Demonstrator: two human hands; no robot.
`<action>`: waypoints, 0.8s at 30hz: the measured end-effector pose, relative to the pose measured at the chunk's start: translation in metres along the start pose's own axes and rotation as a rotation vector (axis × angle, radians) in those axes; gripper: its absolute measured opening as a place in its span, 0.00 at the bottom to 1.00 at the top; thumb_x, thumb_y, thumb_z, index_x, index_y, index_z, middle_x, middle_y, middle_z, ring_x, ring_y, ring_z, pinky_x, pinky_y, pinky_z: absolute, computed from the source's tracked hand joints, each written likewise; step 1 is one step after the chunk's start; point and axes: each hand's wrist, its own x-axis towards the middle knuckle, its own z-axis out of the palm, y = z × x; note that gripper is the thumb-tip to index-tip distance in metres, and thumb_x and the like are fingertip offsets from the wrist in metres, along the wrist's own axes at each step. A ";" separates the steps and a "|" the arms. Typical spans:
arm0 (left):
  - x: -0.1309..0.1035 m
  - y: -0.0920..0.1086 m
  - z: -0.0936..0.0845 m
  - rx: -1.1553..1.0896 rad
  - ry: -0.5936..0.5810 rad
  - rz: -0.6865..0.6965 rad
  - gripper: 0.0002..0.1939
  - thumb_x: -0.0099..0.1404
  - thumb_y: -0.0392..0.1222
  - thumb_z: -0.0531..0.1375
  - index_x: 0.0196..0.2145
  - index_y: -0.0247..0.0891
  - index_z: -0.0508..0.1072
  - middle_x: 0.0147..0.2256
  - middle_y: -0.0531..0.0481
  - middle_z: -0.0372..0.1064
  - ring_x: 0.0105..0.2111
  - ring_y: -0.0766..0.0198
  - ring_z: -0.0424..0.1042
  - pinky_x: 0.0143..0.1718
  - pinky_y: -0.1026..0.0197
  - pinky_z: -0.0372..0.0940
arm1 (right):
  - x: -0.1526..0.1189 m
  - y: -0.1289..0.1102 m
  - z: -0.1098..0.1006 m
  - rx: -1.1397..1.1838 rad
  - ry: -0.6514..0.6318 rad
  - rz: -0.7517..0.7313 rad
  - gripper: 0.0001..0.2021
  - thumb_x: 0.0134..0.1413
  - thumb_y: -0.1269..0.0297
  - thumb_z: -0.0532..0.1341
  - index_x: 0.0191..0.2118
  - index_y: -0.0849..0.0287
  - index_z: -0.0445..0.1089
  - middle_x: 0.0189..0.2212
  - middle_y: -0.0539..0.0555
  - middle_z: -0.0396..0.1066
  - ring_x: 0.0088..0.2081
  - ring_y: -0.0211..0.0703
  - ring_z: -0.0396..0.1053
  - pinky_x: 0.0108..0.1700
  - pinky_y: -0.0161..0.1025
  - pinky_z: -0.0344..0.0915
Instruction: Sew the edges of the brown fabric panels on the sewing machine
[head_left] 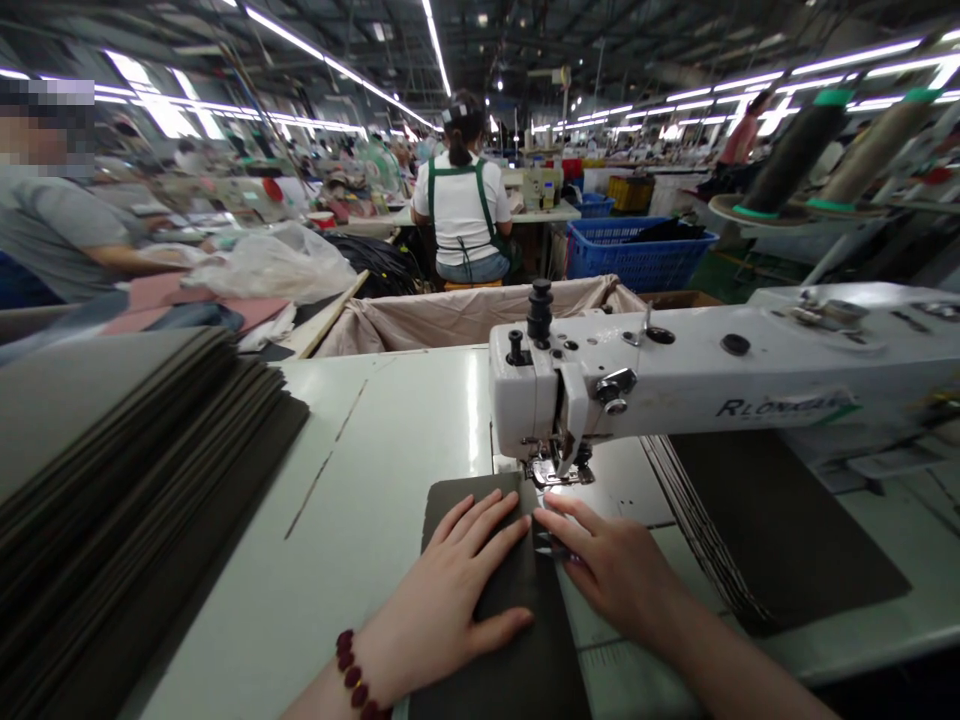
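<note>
Lying spread over the dark panel (525,600), the left hand (469,575) has its fingers apart and its palm down, the thumb out to the side. The right hand (622,565) is bent beside the panel's right edge, fingertips at that edge, with a small metal tool partly hidden beneath; whether it pinches the tool, I cannot tell. The panel lies at the surface's (360,440) near edge, its far end just before the presser foot (559,472) of the white sewing machine (675,375). Farther out, a tall stack of dark pieces (112,500) fills the surface's left side, and a lower stack of dark panels (787,530) lies toward the right edge, partly behind the machine's arm.
</note>
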 end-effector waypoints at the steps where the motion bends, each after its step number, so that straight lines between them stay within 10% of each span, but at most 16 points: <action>1: 0.000 0.000 0.000 -0.006 0.010 0.005 0.38 0.61 0.55 0.60 0.65 0.47 0.52 0.66 0.48 0.45 0.65 0.50 0.46 0.64 0.42 0.45 | 0.000 0.000 0.000 0.002 0.001 0.001 0.29 0.55 0.71 0.54 0.62 0.47 0.55 0.64 0.49 0.53 0.53 0.47 0.67 0.52 0.47 0.66; 24: -0.003 -0.001 -0.002 0.012 0.018 -0.006 0.33 0.62 0.53 0.60 0.63 0.48 0.56 0.65 0.49 0.48 0.64 0.49 0.48 0.64 0.41 0.46 | 0.000 0.000 -0.001 -0.003 0.019 -0.004 0.28 0.56 0.71 0.54 0.62 0.47 0.56 0.63 0.50 0.55 0.53 0.46 0.66 0.53 0.45 0.64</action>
